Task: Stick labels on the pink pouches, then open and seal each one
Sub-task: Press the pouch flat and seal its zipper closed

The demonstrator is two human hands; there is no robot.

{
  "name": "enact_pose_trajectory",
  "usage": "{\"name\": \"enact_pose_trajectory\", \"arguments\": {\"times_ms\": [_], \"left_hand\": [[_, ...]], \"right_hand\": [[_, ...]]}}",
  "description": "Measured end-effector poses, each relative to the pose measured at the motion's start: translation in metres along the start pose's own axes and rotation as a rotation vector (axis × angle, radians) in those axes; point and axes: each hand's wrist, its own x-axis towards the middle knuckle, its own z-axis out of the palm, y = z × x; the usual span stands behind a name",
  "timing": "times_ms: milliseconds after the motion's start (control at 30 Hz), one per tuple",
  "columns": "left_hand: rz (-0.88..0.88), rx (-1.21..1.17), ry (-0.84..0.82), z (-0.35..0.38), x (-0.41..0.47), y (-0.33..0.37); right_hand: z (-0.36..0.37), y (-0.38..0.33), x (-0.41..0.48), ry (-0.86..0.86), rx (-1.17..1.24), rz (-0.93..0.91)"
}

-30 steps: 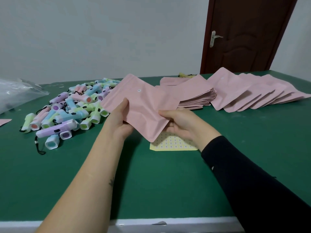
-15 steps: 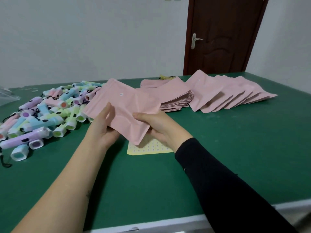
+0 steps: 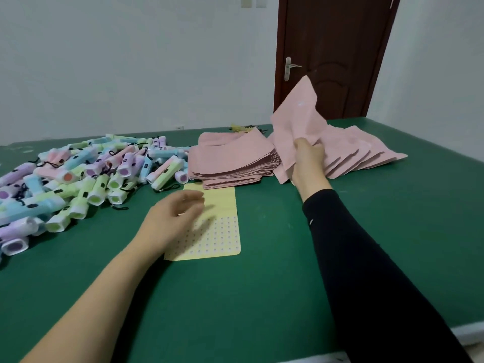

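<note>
A heap of pastel toy flashlights (image 3: 86, 176), in lilac, blue, green and pink, was seen piled on the left side of the green table (image 3: 262, 297), several with black cords trailing from them. Just right of the heap, the left hand (image 3: 172, 221), on a bare forearm, was pictured low over a yellow label sheet (image 3: 222, 231) that lay flat on the cloth. The hand was blurred, but its fingers appeared relaxed and loosely spread, with nothing seen held in them. Whether they touched the sheet could not be told. Rows of small round labels were visible on the sheet's nearer half.

Touching the sheet's far edge, a thick stack of pink pouches (image 3: 230, 161) was seen lying flat.

To the right of the stack, a single pink pouch (image 3: 296, 119) was held raised off the table and tilted, crumpled a little where it was grasped near its lower part by the right hand (image 3: 307, 161), whose fingers were curled round it. A small pale dot could be made out on its face. The right arm was covered by a black sleeve (image 3: 366, 271).

Behind and to the right of that hand, more pouches were laid out in an overlapping fanned row (image 3: 366, 153) across the far right of the table. A dark brown door (image 3: 335, 48) with a metal handle (image 3: 288, 68) stood shut in the white wall behind.
</note>
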Motion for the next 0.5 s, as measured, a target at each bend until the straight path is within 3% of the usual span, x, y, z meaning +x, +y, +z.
{"name": "enact_pose_trajectory", "arguments": {"times_ms": [133,500], "left_hand": [[0.05,0.286,-0.151,0.013,-0.002,-0.003],[0.05,0.274,-0.138,0.012,0.003,-0.005]], "right_hand": [[0.003,0.012,0.018,-0.041,-0.172,-0.037],[0.001,0.039,0.037,-0.108,-0.662,-0.355]]}}
